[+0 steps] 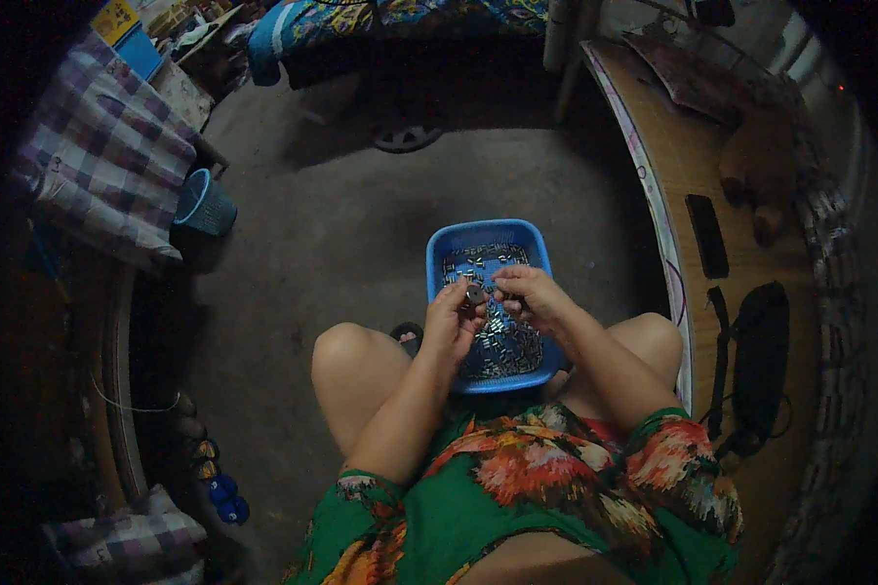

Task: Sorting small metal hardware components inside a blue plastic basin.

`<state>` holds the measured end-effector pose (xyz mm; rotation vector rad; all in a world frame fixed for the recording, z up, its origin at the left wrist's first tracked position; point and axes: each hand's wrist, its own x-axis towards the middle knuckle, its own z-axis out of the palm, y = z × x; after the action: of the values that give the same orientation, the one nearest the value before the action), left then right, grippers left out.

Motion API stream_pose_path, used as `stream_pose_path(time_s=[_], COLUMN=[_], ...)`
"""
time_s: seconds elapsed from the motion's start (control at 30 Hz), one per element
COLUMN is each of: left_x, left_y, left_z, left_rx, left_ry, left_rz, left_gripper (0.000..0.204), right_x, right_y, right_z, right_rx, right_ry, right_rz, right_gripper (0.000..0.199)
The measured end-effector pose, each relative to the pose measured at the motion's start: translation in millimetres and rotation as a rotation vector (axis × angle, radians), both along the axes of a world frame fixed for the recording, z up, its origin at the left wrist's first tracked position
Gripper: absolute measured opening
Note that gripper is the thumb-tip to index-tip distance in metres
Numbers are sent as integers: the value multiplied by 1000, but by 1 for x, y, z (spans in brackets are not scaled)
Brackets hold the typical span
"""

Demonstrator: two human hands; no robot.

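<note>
1. Nearest, at 6 o'clock: green floral garment over the lap, bare knees spread to either side, seated low over the concrete floor.
2. Just beyond the knees, at centre: left hand pinched on a small round metal piece, fingers curled around it; right hand pinched on another small metal part too tiny to make out, fingertips meeting the left hand's piece above the tray.
3. Under both hands: blue plastic tray resting between the knees, holding a heap of small metal parts across most of its bottom.
4. Progress, as a judgement: work in midstream. One piece in the fingers, a large heap in the tray waiting; no separate pile of finished pieces visible, so the done share cannot be told.
5. At 9 o'clock, further out: small blue basket tipped beside a checked cloth.
6. At 3 o'clock: curved wooden surface with a flat black rectangular object and a black strap below it.
7. Farthest, at 11 o'clock: yellow sign-like card above a blue box, print too small to read; patterned blue bedding at 12 o'clock.
</note>
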<state>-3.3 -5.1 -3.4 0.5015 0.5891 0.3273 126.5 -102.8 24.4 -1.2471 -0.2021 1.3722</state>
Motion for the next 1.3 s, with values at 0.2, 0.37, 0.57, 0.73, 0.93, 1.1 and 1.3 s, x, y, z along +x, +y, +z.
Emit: stream_pose_path(time_s=[0.2,0.37,0.57,0.73,0.93,1.1,1.3], left_x=[1,1,2,3,3,2,3], left_y=[-1,-3,-3,-6,-6,-5,-6], left_z=[1,2,6,9,10,7,9], left_rx=[46,68,78,60,30,29,35], left_ry=[16,52,43,48,75,83,94], left_rz=[-11,5,-2,-15,-16,-31,-33], left_gripper=[22,21,20,19,18,22,22], right_x=[5,6,4,3,-4,-9,-11], right_y=[0,-1,1,0,2,4,4], right_z=[-10,-12,-7,-15,-7,2,-12], right_rx=[90,77,38,-34,-4,-38,70], right_ry=[162,184,155,-61,-243,-408,-594], right_rz=[75,41,31,84,92,101,47], right_gripper=[15,21,16,18,17,15,14])
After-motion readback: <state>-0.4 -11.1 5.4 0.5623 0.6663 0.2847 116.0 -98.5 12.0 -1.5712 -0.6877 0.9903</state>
